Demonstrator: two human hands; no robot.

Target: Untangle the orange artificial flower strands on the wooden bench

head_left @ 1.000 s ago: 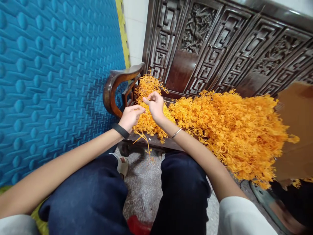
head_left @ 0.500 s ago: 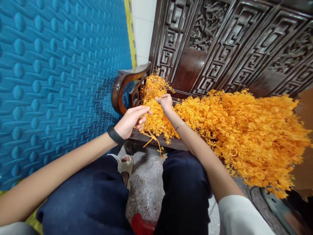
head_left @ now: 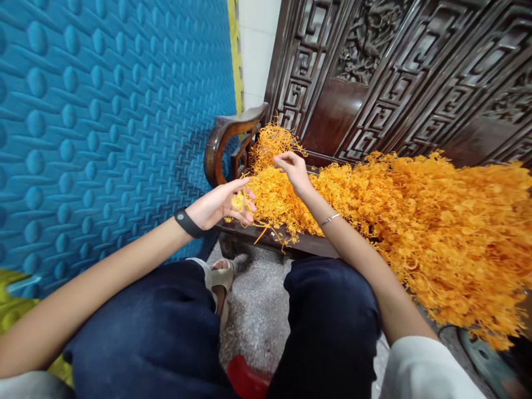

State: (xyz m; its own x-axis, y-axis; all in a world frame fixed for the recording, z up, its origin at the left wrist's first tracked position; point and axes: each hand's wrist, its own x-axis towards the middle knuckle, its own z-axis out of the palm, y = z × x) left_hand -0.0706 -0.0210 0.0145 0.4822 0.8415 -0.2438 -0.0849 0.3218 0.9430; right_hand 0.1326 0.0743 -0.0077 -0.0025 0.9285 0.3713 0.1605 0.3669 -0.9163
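My left hand (head_left: pixel 226 205), palm turned inward, has its thumb raised and its fingers loosely curled. A small yellow-orange plastic flower piece (head_left: pixel 238 200) rests against those fingers, and thin orange stems trail below them toward the bench edge. To the right, my right hand (head_left: pixel 293 169) hovers above the orange pile with thumb and index finger brought together; whatever lies between the tips is too small to make out. Below both hands spreads a heap of orange plastic flower sprigs (head_left: pixel 286 205) on the dark wooden bench (head_left: pixel 311 244).
A larger mass of orange sprigs (head_left: pixel 449 233) extends to the right. The bench has a curved armrest (head_left: pixel 214 149) and a carved back (head_left: pixel 332 116). Blue textured foam matting (head_left: pixel 103 138) stands at the left. Something red (head_left: pixel 245 379) is on the speckled floor (head_left: pixel 257 310).
My left thumb has lifted and the fingers have loosened, exposing the flower piece. My right hand has drawn slightly away to the right. The whole view has shifted a little.
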